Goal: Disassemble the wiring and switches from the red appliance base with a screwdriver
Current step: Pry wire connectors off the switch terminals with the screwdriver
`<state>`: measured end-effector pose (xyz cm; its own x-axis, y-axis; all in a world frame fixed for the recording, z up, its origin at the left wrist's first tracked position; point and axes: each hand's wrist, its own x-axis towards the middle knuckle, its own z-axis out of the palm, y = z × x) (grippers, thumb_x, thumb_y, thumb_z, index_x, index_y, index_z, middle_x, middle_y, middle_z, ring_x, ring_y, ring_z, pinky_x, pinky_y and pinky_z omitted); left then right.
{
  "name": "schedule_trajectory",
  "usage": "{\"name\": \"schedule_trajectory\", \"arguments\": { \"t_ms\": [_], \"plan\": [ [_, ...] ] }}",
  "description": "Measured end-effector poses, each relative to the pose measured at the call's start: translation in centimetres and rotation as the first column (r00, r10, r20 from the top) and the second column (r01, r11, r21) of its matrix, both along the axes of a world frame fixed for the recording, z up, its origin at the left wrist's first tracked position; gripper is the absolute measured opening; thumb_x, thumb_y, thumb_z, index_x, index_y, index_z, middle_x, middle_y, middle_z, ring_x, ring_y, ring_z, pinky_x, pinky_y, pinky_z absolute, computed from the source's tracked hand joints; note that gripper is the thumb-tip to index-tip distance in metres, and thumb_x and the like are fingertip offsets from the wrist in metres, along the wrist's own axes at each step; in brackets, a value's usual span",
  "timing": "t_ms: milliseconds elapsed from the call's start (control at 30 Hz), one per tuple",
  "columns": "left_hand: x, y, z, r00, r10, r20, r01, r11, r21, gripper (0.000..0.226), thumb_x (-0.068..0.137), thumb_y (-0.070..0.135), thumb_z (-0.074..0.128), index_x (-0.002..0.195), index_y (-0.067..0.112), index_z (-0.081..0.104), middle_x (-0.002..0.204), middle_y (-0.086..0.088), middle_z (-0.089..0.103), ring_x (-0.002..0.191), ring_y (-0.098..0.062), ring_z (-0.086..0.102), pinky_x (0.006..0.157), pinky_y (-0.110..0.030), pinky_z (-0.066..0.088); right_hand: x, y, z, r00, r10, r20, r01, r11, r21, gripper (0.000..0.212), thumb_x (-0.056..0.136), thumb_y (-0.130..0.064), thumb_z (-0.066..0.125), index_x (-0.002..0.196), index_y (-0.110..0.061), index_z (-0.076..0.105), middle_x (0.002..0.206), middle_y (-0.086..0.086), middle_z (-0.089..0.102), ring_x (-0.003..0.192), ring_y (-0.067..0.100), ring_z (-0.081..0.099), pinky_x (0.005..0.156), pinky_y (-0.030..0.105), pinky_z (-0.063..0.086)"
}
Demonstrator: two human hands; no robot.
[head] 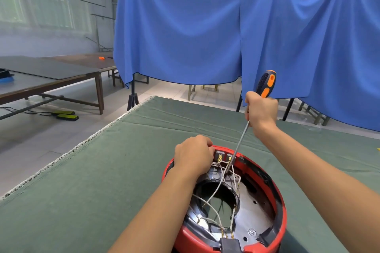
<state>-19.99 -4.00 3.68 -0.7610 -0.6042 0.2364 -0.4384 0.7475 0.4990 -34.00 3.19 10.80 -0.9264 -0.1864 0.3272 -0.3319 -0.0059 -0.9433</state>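
The red appliance base (pixel 275 222) sits on a green cloth-covered table (pixel 102 170). The left hand (pixel 193 155) curls over its far rim; the right hand (pixel 261 109) grips the screwdriver (pixel 265 84), tip among the white wires (pixel 218 189). Blue drapes (pixel 205 26) hang behind.

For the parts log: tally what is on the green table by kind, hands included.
Red appliance base: 1
Screwdriver: 1
Hands: 2, the left hand on the base rim, the right hand gripping the screwdriver
White wires: several, too tangled to count
Total without wires: 4
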Motion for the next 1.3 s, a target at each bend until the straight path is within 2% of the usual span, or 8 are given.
{"name": "schedule_trajectory", "arguments": {
  "t_ms": [133, 267, 367, 633, 867, 1167, 1300],
  "plan": [
    [0.1, -0.1, -0.1, 1.000, 0.006, 0.003, -0.006, 1.000, 0.008, 0.024, 0.093, 0.032, 0.047, 0.104, 0.027, 0.067, 0.101, 0.002, 0.070, 0.100, -0.024, 0.060, 0.072, -0.029, 0.034, -0.3, 0.6, 1.7, 1.000, -0.003, -0.005, 0.003, 0.999, -0.047, 0.013, 0.065, -0.016, 0.053, 0.064, -0.015, 0.040, 0.049, 0.003, 0.035, 0.039, 0.018, 0.034, 0.038, 0.018, 0.027],
    [0.0, 0.0, 0.0, 1.000, 0.008, 0.003, -0.008, 1.000, 0.005, 0.024, 0.093, 0.032, 0.047, 0.104, 0.027, 0.067, 0.101, 0.002, 0.070, 0.101, -0.023, 0.060, 0.073, -0.029, 0.034, -0.3, 1.5, 3.5, 1.000, -0.027, -0.010, 0.025, 0.985, -0.168, 0.019, 0.064, -0.015, 0.053, 0.058, -0.017, 0.036, 0.041, -0.003, 0.033, 0.032, 0.015, 0.034, 0.036, 0.016, 0.026],
    [0.0, 0.0, 0.0, 1.000, 0.013, 0.005, -0.013, 1.000, -0.002, 0.023, 0.093, 0.032, 0.047, 0.103, 0.028, 0.067, 0.101, 0.002, 0.069, 0.100, -0.023, 0.059, 0.072, -0.029, 0.034, -0.2, 1.9, 3.6, 0.998, -0.038, -0.040, 0.028, 0.972, -0.234, 0.018, 0.066, -0.014, 0.053, 0.060, -0.015, 0.036, 0.045, 0.001, 0.032, 0.034, 0.016, 0.034, 0.036, 0.017, 0.026],
    [0.1, 0.2, 0.1, 1.000, 0.013, 0.008, -0.013, 1.000, 0.001, 0.024, 0.095, 0.034, 0.046, 0.109, 0.030, 0.065, 0.106, 0.003, 0.069, 0.103, -0.023, 0.059, 0.074, -0.028, 0.033, 0.1, 1.7, 2.4, 0.998, -0.043, -0.050, 0.030, 0.969, -0.247, 0.008, 0.073, -0.014, 0.055, 0.072, -0.010, 0.048, 0.052, 0.008, 0.034, 0.033, 0.015, 0.036, 0.037, 0.017, 0.028],
    [0.1, 0.1, 0.0, 1.000, 0.013, 0.003, -0.013, 1.000, 0.003, 0.024, 0.094, 0.034, 0.047, 0.109, 0.030, 0.065, 0.105, 0.003, 0.069, 0.102, -0.021, 0.059, 0.074, -0.029, 0.034, -0.2, 2.0, 3.0, 0.999, -0.052, -0.014, 0.045, 0.950, -0.309, 0.020, 0.069, -0.014, 0.053, 0.057, -0.014, 0.038, 0.047, 0.003, 0.035, 0.034, 0.014, 0.035, 0.036, 0.018, 0.029],
    [0.0, 0.1, 0.0, 1.000, 0.014, 0.008, -0.014, 1.000, -0.006, 0.024, 0.095, 0.035, 0.046, 0.110, 0.031, 0.065, 0.105, 0.005, 0.069, 0.103, -0.021, 0.059, 0.074, -0.029, 0.033, 0.0, 1.5, 2.6, 0.998, -0.036, -0.049, 0.022, 0.964, -0.264, 0.008, 0.071, -0.014, 0.053, 0.068, -0.011, 0.046, 0.047, 0.003, 0.035, 0.034, 0.014, 0.035, 0.036, 0.017, 0.029],
    [0.0, 0.1, 0.0, 1.000, 0.017, 0.011, -0.017, 1.000, -0.001, 0.025, 0.095, 0.035, 0.046, 0.111, 0.031, 0.064, 0.105, 0.005, 0.068, 0.103, -0.021, 0.059, 0.075, -0.028, 0.033, -0.1, 1.3, 2.6, 0.998, -0.066, -0.019, 0.061, 0.977, -0.203, 0.015, 0.071, -0.015, 0.053, 0.063, -0.012, 0.041, 0.041, -0.002, 0.037, 0.037, 0.015, 0.037, 0.038, 0.019, 0.033]
  ]
}}
